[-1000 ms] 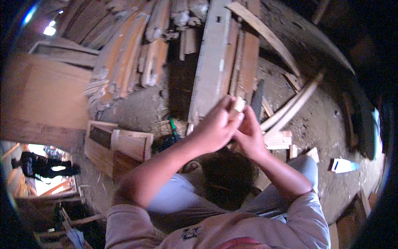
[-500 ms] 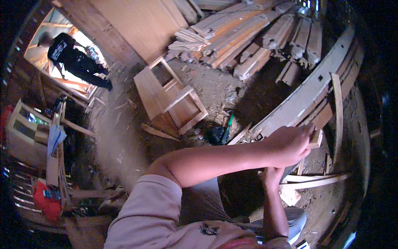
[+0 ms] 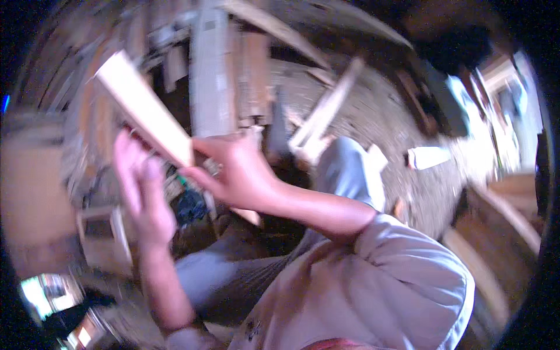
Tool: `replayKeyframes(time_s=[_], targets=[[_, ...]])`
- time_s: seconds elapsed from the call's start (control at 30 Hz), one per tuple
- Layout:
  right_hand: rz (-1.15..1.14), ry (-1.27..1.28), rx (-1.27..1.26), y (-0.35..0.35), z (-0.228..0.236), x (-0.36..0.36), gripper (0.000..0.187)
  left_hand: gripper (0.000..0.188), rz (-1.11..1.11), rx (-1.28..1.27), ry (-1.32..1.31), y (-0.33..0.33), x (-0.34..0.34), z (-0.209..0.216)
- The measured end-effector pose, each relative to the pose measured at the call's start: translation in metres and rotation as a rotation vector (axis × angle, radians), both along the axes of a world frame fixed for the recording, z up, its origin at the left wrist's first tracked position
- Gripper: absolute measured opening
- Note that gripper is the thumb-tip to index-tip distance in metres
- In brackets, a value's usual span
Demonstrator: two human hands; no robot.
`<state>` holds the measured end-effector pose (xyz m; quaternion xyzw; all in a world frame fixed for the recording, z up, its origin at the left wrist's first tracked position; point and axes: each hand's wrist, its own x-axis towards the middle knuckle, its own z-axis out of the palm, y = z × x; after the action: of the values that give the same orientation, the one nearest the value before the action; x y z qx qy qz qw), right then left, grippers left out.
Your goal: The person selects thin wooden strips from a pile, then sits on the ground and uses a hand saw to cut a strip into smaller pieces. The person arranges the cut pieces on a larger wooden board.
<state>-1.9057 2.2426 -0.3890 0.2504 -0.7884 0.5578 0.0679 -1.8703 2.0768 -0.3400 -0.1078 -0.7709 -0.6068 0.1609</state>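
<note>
A pale flat wooden slat point(image 3: 143, 108) is pinched at its lower end by the right hand point(image 3: 236, 172), apparently for inspection; the left hand point(image 3: 143, 192) is held spread beside it.

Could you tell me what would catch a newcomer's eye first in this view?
First the pale wooden slat, raised slantwise at upper left, gripped at its lower end by the right hand. The left hand is lifted just beside it, fingers up. Behind them long planks lie piled on the dirt floor, everything blurred.
</note>
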Motion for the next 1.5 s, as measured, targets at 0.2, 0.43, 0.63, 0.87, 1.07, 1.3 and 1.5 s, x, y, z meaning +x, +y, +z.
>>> replayKeyframes(time_s=[0.2,0.43,0.63,0.87,1.07,1.3,1.5], targets=[[-0.38,-0.371,0.385,-0.001,-0.136,-0.069,0.028,0.046,0.023,-0.345,-0.328,-0.007,-0.028,-0.05],[-0.117,-0.611,0.637,0.018,-0.29,-0.11,0.059,0.046,-0.051,-0.682,-0.557,-0.037,-0.058,-0.117],[-0.319,-0.606,0.532,0.311,-0.286,-0.096,0.047,0.037,-0.133,-0.654,-0.647,-0.025,-0.07,-0.158],[-0.935,-1.128,0.699,0.431,-0.396,0.115,0.096,0.026,-0.657,-0.793,-0.577,0.101,-0.001,-0.29],[-1.073,-1.23,0.823,0.371,-0.386,0.107,0.137,0.044,-0.817,-1.01,-0.094,0.237,-0.015,-0.412],[-0.995,-1.171,0.898,0.351,-0.374,0.1,0.137,0.053,-0.443,-1.534,-0.089,0.298,-0.047,-0.471],[-1.058,-1.121,0.767,0.359,-0.402,0.119,0.131,0.063,-0.352,-1.22,-0.119,0.286,-0.048,-0.509]])
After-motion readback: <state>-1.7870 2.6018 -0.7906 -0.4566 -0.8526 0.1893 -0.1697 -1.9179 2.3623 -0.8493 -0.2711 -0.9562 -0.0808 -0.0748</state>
